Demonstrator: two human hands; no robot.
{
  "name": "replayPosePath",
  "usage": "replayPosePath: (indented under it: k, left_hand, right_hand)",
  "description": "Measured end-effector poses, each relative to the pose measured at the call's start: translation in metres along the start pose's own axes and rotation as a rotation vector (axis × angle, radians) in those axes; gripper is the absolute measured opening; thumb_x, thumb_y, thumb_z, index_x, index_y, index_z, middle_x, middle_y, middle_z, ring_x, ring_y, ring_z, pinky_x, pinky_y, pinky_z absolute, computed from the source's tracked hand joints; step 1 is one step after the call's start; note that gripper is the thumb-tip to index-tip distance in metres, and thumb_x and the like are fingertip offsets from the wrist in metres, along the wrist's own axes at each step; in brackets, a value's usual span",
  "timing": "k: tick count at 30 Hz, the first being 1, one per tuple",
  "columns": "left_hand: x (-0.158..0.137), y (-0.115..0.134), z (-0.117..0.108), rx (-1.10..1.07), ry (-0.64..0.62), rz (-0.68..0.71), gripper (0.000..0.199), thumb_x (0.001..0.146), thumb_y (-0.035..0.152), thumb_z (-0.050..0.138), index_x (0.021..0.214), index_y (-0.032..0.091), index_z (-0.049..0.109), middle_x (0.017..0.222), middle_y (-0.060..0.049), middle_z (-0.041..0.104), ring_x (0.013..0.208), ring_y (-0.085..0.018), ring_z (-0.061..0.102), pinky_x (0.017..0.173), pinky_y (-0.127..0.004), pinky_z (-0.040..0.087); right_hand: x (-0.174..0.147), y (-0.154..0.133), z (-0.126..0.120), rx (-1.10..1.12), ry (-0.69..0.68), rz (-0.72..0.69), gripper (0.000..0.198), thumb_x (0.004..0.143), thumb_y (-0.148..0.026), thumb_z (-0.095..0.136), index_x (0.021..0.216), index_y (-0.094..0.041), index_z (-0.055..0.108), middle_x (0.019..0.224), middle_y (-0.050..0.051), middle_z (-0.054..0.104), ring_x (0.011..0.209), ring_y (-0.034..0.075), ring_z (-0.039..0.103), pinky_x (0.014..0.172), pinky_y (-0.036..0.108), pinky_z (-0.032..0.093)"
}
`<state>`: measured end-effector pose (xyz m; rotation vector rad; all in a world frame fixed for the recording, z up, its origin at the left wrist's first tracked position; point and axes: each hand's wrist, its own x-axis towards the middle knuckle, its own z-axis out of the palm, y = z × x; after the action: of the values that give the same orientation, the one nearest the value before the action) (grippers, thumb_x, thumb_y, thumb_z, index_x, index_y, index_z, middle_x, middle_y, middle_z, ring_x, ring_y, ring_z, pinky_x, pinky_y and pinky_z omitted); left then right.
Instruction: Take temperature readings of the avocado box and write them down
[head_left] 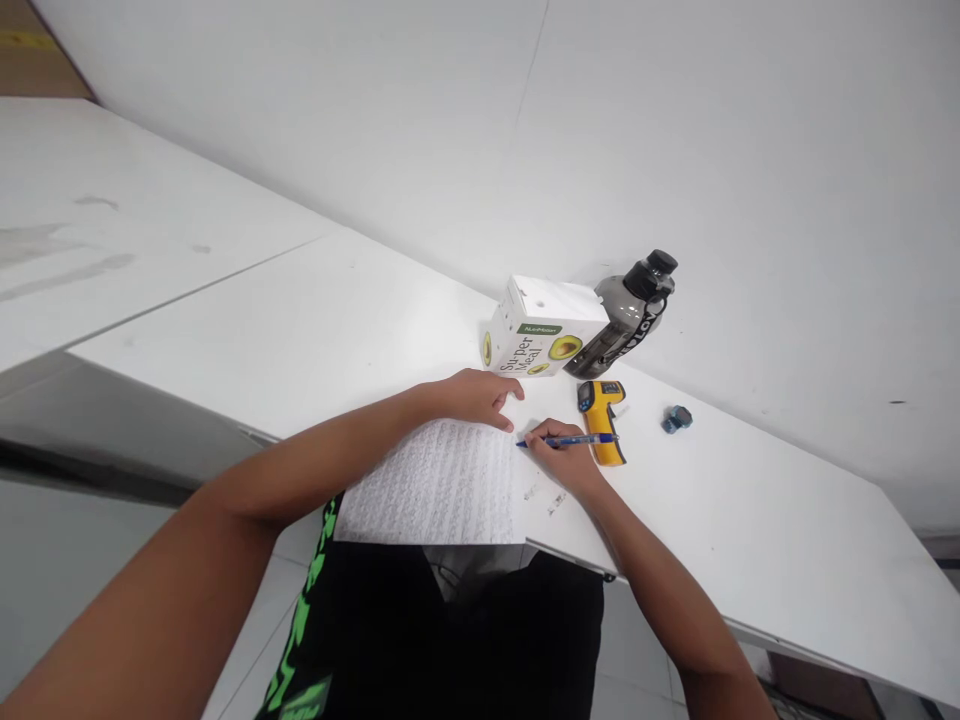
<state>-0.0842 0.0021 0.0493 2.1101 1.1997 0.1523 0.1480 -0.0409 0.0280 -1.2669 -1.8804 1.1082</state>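
Note:
A sheet of paper (442,485) covered in dense handwritten lines lies at the table's front edge, its lower end reaching past it. My left hand (480,397) rests across the sheet's top edge, thumb and fingers apart, holding nothing. In my right hand (566,460) is a blue pen (574,439), gripped near its tip, which points left at the sheet's upper right edge. Just beyond my right hand lies a yellow and black infrared thermometer (602,425). Behind my left hand stands a white Super Meal box (544,335) with avocado pictures.
A dark grey bottle (626,315) with a black cap and strap stands behind the box, near the wall (750,250). A small blue object (676,419) lies right of the thermometer on the white table (757,500). Dark marks (556,503) show beside the paper.

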Motion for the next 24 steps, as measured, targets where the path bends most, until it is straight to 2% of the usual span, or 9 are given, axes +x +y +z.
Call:
replayPosePath:
  k: [4,12,24]
  left_hand:
    - [0.0007,0.0001,0.0000,0.012,0.002,-0.005,0.072,0.081,0.059,0.071,0.143,0.025,0.059,0.106,-0.003,0.075,0.091,-0.021,0.067,0.083,-0.032,0.044]
    - [0.0018,-0.0027,0.0021,0.017,0.005,-0.004,0.071,0.081,0.060,0.071,0.143,0.026,0.060,0.105,-0.002,0.075,0.093,-0.021,0.067,0.085,-0.032,0.045]
    - [-0.0011,0.0038,-0.0019,0.019,-0.006,-0.023,0.071,0.081,0.058,0.071,0.142,0.025,0.060,0.106,-0.003,0.075,0.091,-0.021,0.067,0.083,-0.032,0.045]
  right_hand:
    - [0.0002,-0.0001,-0.0005,-0.002,0.025,0.001,0.026,0.076,-0.045,0.068,0.064,-0.022,0.069,0.055,-0.001,0.059,0.054,0.014,0.047,0.056,0.029,0.041]
    - [0.0001,0.0016,-0.0018,-0.024,0.087,0.020,0.023,0.076,-0.043,0.068,0.067,-0.022,0.072,0.061,0.001,0.065,0.060,0.016,0.054,0.058,0.030,0.045]
    - [-0.0003,0.0013,0.0001,-0.025,0.053,0.018,0.022,0.075,-0.042,0.067,0.066,-0.022,0.070,0.059,0.000,0.063,0.058,0.016,0.052,0.058,0.030,0.044]
